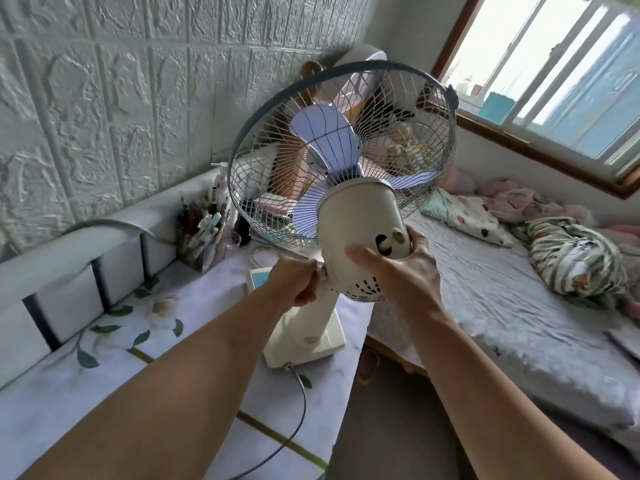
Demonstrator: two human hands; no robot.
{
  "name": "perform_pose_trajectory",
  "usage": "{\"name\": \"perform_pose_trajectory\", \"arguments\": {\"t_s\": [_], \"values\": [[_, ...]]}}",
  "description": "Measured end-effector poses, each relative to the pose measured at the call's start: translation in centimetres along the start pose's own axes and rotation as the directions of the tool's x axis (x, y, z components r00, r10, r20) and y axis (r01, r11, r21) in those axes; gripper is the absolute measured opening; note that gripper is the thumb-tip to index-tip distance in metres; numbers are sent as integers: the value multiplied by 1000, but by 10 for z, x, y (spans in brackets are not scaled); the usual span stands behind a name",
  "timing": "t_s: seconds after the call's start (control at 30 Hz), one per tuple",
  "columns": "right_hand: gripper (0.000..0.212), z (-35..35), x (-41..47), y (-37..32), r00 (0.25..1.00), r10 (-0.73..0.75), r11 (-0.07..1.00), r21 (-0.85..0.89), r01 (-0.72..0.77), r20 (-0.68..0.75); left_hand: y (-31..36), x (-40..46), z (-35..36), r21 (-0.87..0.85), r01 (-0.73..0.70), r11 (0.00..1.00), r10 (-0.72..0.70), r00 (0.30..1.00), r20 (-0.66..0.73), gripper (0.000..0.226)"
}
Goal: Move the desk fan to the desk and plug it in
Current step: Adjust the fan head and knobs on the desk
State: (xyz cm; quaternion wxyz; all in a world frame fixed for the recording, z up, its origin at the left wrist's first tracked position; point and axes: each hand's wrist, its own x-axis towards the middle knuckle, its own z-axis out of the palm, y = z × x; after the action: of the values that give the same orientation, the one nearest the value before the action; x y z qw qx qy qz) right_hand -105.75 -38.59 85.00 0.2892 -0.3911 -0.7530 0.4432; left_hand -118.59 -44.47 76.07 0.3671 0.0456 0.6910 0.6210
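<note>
We see the cream plastic desk fan with a round wire cage [341,157] standing on the marble-patterned counter with a leaf print [114,368], its square base [308,344] near the counter's right edge, beside the bed with a pale quilted cover [502,306]. The fan head is tilted back, so the cage faces up and away from us. Our left hand [299,280] has its grip closed around the small knob at the neck joint, fingers curled tight on it. Our right hand [407,268] cups the back of the cream motor housing [356,237], thumb pressed on its near side and fingers wrapped behind. A thin dark power cord [298,424] leaves the base's near corner and curves across the counter toward us; its plug end is out of view. A clear holder full of pens [201,233] stands by the white brick-textured wall [104,98].
</note>
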Motion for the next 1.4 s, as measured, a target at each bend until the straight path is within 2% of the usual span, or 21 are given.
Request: {"name": "perform_pose_trajectory", "arguments": {"t_s": [0.1, 0.2, 0.27, 0.37, 0.5, 0.63, 0.77, 1.0, 1.2, 1.4], "values": [[86, 0, 0, -1, 1000, 3, 1000, 6, -3, 1, -2, -1, -1, -6, -56, 998, 56, 998, 16, 37], [81, 1, 1, -1, 1000, -3, 1000, 12, 3, 1, 1, -4, -4, -87, -116, 989, 123, 990, 74, 9], [83, 1, 2, -1, 1000, -7, 1000, 15, 7, 3, 4, -2, -3, -119, -78, 990, 88, 993, 85, 15], [84, 1, 4, -1, 1000, 1, 1000, 21, -1, 4, 9, 0, -2, -281, 60, 958, -29, 993, 113, 21], [68, 0, 9, -3, 1000, 13, 1000, 21, -13, 23, 11, 1, -3, -408, 146, 901, -102, 986, 129, 20], [68, 1, 11, -5, 999, 26, 1000, -9, -26, 20, 10, -1, -3, -402, 151, 903, -107, 986, 131, 19], [58, 1, 17, -13, 998, 51, 998, -26, -50, 25, 9, -2, -4, -430, 157, 889, -100, 983, 152, 17], [67, 6, 22, -20, 995, 99, 995, -34, -98, 32, 8, 0, -3, -443, 143, 885, -88, 986, 142, 13], [88, 13, 31, -30, 987, 154, 985, -80, -150, 42, 8, 3, 0, -432, 127, 893, -103, 992, 78, 16], [84, 13, 36, -35, 983, 174, 979, -121, -167, 52, 9, 0, 0, -448, 124, 886, -99, 992, 79, 17]]}}
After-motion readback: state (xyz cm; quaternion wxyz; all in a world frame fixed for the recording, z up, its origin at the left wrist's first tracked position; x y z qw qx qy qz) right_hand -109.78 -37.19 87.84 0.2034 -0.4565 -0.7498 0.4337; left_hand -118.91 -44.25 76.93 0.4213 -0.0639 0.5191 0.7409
